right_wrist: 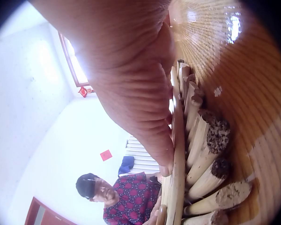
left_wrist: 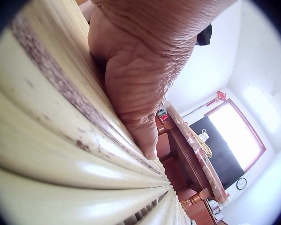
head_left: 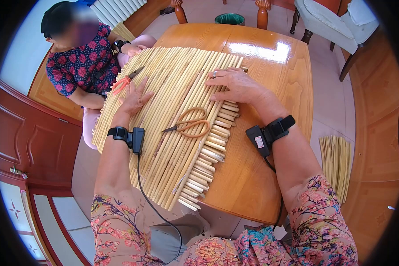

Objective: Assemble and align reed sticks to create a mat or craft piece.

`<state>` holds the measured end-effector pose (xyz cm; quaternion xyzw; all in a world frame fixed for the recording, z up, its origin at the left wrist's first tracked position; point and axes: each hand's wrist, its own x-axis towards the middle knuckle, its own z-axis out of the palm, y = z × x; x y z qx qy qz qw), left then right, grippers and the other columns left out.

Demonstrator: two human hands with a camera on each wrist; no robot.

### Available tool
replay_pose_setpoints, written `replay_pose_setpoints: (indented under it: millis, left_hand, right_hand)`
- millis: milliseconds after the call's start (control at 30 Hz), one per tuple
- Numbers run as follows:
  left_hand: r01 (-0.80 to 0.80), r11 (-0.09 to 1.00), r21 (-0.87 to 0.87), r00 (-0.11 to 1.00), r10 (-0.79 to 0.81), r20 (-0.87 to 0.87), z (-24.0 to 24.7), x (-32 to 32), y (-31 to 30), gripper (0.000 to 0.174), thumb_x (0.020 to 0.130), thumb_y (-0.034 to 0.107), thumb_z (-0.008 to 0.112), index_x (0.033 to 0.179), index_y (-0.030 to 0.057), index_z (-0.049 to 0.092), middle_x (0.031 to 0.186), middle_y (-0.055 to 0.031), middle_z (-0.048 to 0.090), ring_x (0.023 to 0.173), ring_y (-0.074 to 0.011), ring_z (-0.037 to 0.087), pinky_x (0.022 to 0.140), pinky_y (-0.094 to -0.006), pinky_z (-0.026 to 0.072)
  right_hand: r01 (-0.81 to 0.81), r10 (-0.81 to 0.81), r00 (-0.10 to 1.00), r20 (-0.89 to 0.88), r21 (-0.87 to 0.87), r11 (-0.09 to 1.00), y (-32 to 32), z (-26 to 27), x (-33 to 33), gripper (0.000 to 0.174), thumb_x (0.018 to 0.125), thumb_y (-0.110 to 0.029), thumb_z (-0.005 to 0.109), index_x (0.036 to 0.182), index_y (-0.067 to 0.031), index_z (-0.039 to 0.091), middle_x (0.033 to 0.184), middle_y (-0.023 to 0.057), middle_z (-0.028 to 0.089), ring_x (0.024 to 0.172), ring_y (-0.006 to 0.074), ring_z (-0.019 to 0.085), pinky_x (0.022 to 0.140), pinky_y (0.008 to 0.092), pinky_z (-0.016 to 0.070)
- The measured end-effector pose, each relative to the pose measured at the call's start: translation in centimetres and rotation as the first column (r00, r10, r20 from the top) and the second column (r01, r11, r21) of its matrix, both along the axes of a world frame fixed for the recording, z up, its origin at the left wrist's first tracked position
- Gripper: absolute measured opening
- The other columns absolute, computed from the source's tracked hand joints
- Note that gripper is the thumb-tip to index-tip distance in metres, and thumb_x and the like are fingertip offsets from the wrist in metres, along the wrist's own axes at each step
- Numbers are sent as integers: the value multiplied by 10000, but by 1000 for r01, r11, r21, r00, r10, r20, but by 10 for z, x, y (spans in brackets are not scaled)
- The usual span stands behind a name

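Note:
A mat of pale, peeled plant stalks [head_left: 164, 93] lies across the table, with a second layer of stalks [head_left: 217, 137] crossing beneath, their cut ends sticking out at the right edge. My left hand [head_left: 135, 98] rests on the mat with fingers spread; in the left wrist view its thumb [left_wrist: 143, 136] touches the stalks. Along the right edge, my right hand [head_left: 235, 84] lies with fingers over the outer stalks, and its thumb [right_wrist: 154, 145] presses the edge stalk. Scissors [head_left: 190, 124] with tan looped handles lie on the mat between the hands. Red-handled pliers [head_left: 126, 81] lie beyond my left hand.
Another person [head_left: 86, 57] sits at the mat's far left side, one hand at its edge. The wooden table [head_left: 275, 75] extends to the right. A bundle of stalks [head_left: 335, 166] lies on the floor at right. A green-lined bin [head_left: 229, 19] and a pale chair [head_left: 330, 26] stand behind.

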<state>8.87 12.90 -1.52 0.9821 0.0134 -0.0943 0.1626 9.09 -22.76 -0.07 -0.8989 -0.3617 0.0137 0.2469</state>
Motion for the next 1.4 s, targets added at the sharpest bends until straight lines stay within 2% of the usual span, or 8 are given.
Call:
replay_pose_setpoints:
  millis: [967, 1400]
  left_hand:
    - [-13, 1000, 20, 1000, 13, -14, 2, -2, -2, 789, 754, 692, 448, 1406, 343, 176, 1455, -255, 16, 1351, -395, -47, 965, -660, -50]
    - [-9, 1000, 5, 1000, 9, 2, 1, -1, -1, 796, 748, 694, 456, 1406, 341, 181, 1455, -255, 7, 1346, -407, -63, 939, -683, -62]
  right_hand:
    - [26, -26, 1000, 1, -17, 1000, 1, 3, -3, 487, 732, -456, 621, 1145, -199, 602, 1284, 139, 472, 1205, 290, 411, 1050, 392, 245]
    - [15, -16, 1000, -16, -28, 1000, 1, 5, -2, 490, 728, -455, 620, 1147, -202, 600, 1280, 137, 473, 1197, 295, 417, 1044, 391, 254]
